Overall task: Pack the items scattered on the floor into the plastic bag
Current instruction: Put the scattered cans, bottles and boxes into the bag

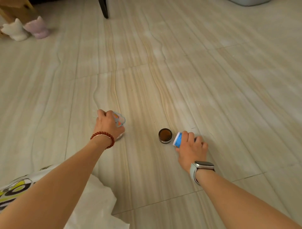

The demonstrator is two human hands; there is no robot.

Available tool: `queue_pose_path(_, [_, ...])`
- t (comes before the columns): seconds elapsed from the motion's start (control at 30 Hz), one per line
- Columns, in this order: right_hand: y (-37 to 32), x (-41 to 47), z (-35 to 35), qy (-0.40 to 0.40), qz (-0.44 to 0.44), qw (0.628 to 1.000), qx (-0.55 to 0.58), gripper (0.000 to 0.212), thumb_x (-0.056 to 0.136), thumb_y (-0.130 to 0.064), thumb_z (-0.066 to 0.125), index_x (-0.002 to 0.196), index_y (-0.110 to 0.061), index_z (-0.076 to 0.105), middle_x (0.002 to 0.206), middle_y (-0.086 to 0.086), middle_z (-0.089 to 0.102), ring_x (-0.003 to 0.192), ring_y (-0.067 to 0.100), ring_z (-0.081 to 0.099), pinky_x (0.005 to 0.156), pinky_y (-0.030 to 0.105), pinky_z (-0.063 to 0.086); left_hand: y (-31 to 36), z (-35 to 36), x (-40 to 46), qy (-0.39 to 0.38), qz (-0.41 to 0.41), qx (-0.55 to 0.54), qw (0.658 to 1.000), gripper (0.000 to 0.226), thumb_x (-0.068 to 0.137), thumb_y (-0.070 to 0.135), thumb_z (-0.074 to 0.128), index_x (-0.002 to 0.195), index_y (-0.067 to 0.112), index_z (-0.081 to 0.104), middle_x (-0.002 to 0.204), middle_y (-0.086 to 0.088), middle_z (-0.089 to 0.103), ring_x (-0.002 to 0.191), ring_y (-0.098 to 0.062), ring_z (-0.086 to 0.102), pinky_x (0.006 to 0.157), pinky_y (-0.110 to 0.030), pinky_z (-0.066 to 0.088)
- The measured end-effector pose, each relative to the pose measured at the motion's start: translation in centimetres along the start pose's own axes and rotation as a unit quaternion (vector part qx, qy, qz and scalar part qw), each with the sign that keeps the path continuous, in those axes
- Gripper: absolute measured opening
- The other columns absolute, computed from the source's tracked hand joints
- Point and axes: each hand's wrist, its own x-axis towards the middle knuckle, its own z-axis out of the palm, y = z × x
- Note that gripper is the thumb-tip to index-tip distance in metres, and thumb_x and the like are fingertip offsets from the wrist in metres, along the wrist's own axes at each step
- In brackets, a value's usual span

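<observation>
My left hand [107,125], with a red bead bracelet at the wrist, grips a small colourful packet [119,120] low over the floor; a pale round thing under the palm is mostly hidden. My right hand [192,147], with a watch on the wrist, curls round a blue and white bottle [178,140] lying on the floor. A small brown jar [165,136] stands upright just left of that bottle, apart from both hands. The white plastic bag [96,201] lies at the lower left, partly under my left forearm.
Two small figurines, a white figurine [15,30] and a pink figurine [38,27], stand at the far left by a wooden piece of furniture. A dark furniture leg [103,8] rises at the top centre. A pale tub [248,2] sits at the top right. Beige striped floor tiles [212,73] stretch between.
</observation>
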Motion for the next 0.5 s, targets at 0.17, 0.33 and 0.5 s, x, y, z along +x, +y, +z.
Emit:
queue_pose_path(0.17, [0.1,0.1,-1.5,-0.033,-0.009,0.999,-0.015,0.054,0.084,-0.021,0.054,0.130,-0.012,0.027,0.120,0.006,0.044,0.105,0.027,0.046,0.083,0.037,0.038,1.6,-4.9,-5.4,0.032,0.024,-0.136,0.990,0.058,0.070,0.009,0.070,0.120,0.007,0.041,0.120,-0.011,0.042,0.089,-0.017,0.047,0.072,-0.022,0.039])
queue_pose_path(0.33, [0.8,-1.6,-3.0,-0.132,0.029,0.990,0.036,0.046,0.089,-0.021,0.047,0.129,-0.008,0.028,0.128,0.014,0.040,0.115,0.033,0.043,0.092,0.042,0.039,-0.5,-10.4,-14.7,0.032,0.079,-0.180,0.980,0.059,0.071,0.005,0.071,0.119,0.016,0.038,0.114,-0.006,0.050,0.090,-0.016,0.054,0.062,-0.009,0.041])
queue_pose_path(0.5, [-3.5,-7.2,-7.2,-0.017,0.146,0.825,0.546,0.028,0.082,-0.018,0.062,0.102,-0.004,0.048,0.093,0.010,0.060,0.083,0.023,0.062,0.067,0.022,0.049,-5.7,-15.3,-24.2,0.025,0.133,-0.128,0.983,0.074,0.068,0.018,0.076,0.127,0.031,0.035,0.101,0.020,0.040,0.090,0.010,0.048,0.071,-0.001,0.040])
